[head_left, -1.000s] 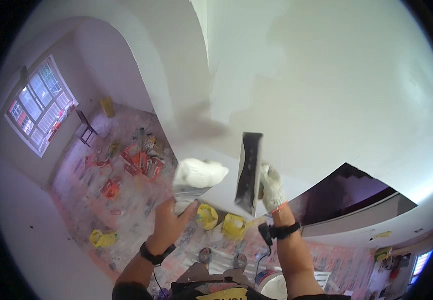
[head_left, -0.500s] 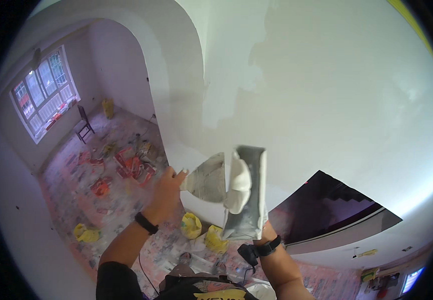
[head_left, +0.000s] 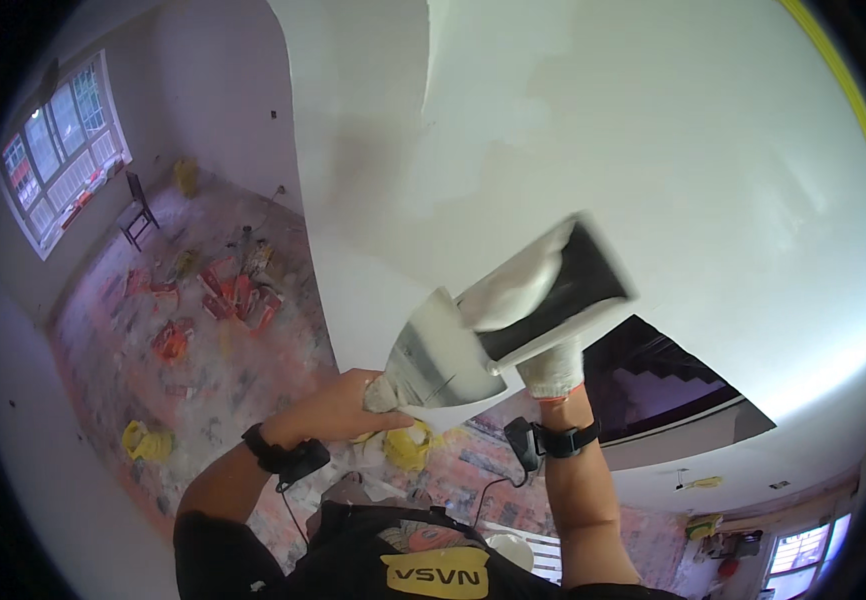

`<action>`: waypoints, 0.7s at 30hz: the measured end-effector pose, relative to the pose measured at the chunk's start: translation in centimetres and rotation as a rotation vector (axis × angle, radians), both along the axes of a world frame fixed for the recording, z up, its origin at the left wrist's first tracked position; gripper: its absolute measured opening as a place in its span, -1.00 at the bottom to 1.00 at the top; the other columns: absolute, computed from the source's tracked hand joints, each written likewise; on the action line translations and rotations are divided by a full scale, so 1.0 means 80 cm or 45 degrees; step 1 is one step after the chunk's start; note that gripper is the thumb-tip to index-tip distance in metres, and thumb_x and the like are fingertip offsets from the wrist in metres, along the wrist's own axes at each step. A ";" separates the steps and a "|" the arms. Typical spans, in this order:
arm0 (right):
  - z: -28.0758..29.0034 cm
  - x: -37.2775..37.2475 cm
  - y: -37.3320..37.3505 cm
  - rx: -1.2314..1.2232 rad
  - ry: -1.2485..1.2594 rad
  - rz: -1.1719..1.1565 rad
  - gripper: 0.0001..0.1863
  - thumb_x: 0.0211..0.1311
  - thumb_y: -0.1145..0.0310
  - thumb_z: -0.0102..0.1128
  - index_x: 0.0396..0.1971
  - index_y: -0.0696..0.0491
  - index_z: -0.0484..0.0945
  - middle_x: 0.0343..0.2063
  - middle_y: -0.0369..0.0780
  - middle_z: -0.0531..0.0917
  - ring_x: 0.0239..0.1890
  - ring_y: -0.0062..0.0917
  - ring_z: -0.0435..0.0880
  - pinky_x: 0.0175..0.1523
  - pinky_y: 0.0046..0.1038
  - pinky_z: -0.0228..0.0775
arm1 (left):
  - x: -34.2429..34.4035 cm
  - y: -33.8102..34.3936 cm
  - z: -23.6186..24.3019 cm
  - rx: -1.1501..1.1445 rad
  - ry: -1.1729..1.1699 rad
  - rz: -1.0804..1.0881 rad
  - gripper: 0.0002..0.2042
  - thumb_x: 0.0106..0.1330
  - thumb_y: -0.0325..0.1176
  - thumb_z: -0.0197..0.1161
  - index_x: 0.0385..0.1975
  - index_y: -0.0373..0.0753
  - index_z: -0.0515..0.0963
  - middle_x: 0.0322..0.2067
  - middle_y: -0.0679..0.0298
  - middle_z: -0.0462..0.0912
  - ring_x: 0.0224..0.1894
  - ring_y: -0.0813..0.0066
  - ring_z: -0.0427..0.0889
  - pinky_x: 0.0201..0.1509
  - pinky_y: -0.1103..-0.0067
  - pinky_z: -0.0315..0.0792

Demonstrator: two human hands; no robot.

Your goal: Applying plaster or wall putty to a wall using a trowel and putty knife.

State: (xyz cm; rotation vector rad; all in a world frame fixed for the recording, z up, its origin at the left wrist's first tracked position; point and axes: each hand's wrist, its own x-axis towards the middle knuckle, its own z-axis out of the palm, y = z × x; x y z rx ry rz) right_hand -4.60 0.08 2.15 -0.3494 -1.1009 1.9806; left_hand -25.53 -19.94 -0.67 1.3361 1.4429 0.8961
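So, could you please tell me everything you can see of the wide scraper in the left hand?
The wide scraper has a fan-shaped, greyish, metallic-looking blade smeared with pale paste. The left hand grips its narrow end, hiding most of the handle. Tilted, it flares rightward, its broad edge close to the trowel; whether they touch is unclear.

There are two hands (head_left: 353, 403), one scraper (head_left: 443, 352), one trowel (head_left: 581, 285).

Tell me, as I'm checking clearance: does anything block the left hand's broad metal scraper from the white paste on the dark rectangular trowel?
Nothing visible does. The scraper has its edge right by the paste on the trowel; contact is unclear.
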 end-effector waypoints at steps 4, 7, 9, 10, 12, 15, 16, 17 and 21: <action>-0.012 0.005 0.000 0.845 -0.628 0.117 -0.76 0.29 0.41 0.23 -0.08 0.11 0.53 -0.22 -0.30 0.53 -0.12 -0.65 0.48 0.02 -0.51 0.40 | -0.021 -0.013 0.012 0.031 -0.076 0.008 -0.49 0.25 -0.18 0.49 0.08 -0.39 0.55 -0.15 0.21 0.74 -0.21 0.59 0.66 -0.10 0.56 0.55; -0.023 0.023 0.008 0.946 -1.381 0.063 -0.82 0.37 0.29 0.24 -0.32 0.05 0.47 -0.61 -0.44 0.40 -0.56 -0.77 0.34 -0.44 -0.60 0.27 | -0.039 -0.017 -0.005 0.124 -0.230 0.172 -0.51 0.27 -0.21 0.47 0.08 -0.39 0.53 -0.19 0.21 0.73 -0.23 0.62 0.65 -0.14 0.60 0.54; 0.009 0.019 -0.014 0.538 -1.192 0.025 -0.79 0.42 0.22 0.18 -0.30 0.05 0.48 -0.61 -0.42 0.44 -0.60 -0.76 0.37 -0.48 -0.62 0.27 | -0.050 -0.013 -0.005 0.160 -0.193 0.265 -0.52 0.28 -0.23 0.46 0.08 -0.39 0.52 -0.18 0.20 0.72 -0.22 0.62 0.65 -0.14 0.61 0.54; 0.028 0.015 -0.027 0.138 -0.995 0.000 -0.74 0.47 0.16 0.12 -0.28 0.06 0.50 -0.60 -0.39 0.48 -0.64 -0.76 0.40 -0.53 -0.64 0.27 | -0.053 -0.009 -0.002 0.195 -0.162 0.361 -0.53 0.29 -0.25 0.44 0.09 -0.40 0.51 -0.18 0.19 0.72 -0.21 0.62 0.65 -0.13 0.61 0.54; 0.056 0.006 -0.061 0.180 -0.778 0.022 -0.65 0.54 0.07 -0.03 -0.21 0.07 0.51 -0.58 -0.35 0.55 -0.71 -0.73 0.42 -0.59 -0.65 0.26 | -0.051 -0.001 0.015 0.168 -0.177 0.410 -0.54 0.29 -0.26 0.43 0.07 -0.42 0.50 -0.21 0.18 0.71 -0.26 0.61 0.64 -0.18 0.60 0.53; 0.088 -0.048 -0.111 0.685 -0.669 -0.066 -0.55 0.61 0.01 -0.18 -0.17 0.12 0.48 -0.64 -0.34 0.51 -0.71 -0.72 0.39 -0.59 -0.66 0.18 | -0.053 0.015 0.008 0.259 -0.136 0.491 -0.56 0.31 -0.28 0.41 0.03 -0.47 0.48 -0.29 0.20 0.69 -0.38 0.61 0.61 -0.31 0.59 0.51; 0.093 -0.068 -0.123 0.736 -0.632 -0.060 -0.57 0.62 0.02 -0.19 -0.15 0.10 0.49 -0.62 -0.34 0.53 -0.70 -0.73 0.38 -0.59 -0.67 0.17 | -0.056 0.019 -0.003 0.371 -0.087 0.539 -0.57 0.32 -0.29 0.39 0.00 -0.49 0.47 -0.34 0.21 0.67 -0.46 0.61 0.59 -0.38 0.58 0.49; 0.088 -0.084 -0.126 0.721 -0.661 -0.103 -0.62 0.61 0.06 -0.16 -0.14 0.08 0.50 -0.56 -0.33 0.54 -0.68 -0.72 0.41 -0.56 -0.64 0.23 | -0.055 0.024 -0.006 0.480 -0.073 0.525 -0.57 0.33 -0.29 0.38 -0.02 -0.52 0.45 -0.39 0.23 0.63 -0.54 0.60 0.54 -0.46 0.56 0.45; 0.077 -0.118 -0.109 0.968 -0.727 -0.255 -0.65 0.60 0.14 -0.10 -0.16 0.14 0.50 -0.51 -0.28 0.56 -0.60 -0.73 0.48 -0.49 -0.61 0.34 | -0.063 0.021 0.014 0.417 -0.210 0.537 -0.59 0.36 -0.32 0.34 0.04 -0.49 0.43 -0.40 0.25 0.62 -0.53 0.62 0.54 -0.46 0.59 0.45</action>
